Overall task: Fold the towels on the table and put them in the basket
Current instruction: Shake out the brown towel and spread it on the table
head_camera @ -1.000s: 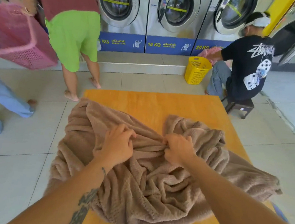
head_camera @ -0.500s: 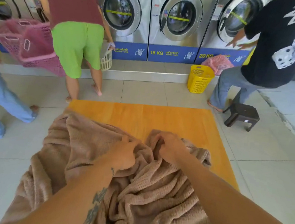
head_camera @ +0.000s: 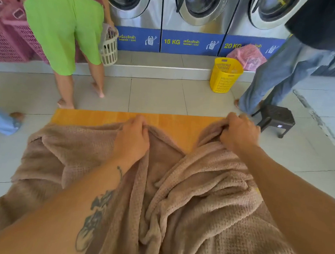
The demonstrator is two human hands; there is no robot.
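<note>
Both grips hold the brown towel's (head_camera: 196, 209) far edge mid-frame, and the left hand (head_camera: 131, 142) and right hand (head_camera: 239, 135) have pulled apart over the orange table (head_camera: 173, 124), spreading it for folding.

Both bare arms of the person reach forward from the near side, converging slightly toward the far side. Left forearm (head_camera: 72, 209): tattooed on its upper face, wrist straight. Left hand (head_camera: 132, 139): knuckles up, fingers curled, pinching a fold of the towel (head_camera: 207, 200). Right forearm (head_camera: 297, 199): extended farther, on the right. Right hand (head_camera: 240, 135): fist-like, fingers closed round a bunched edge of the same towel, well apart from the left hand
</note>
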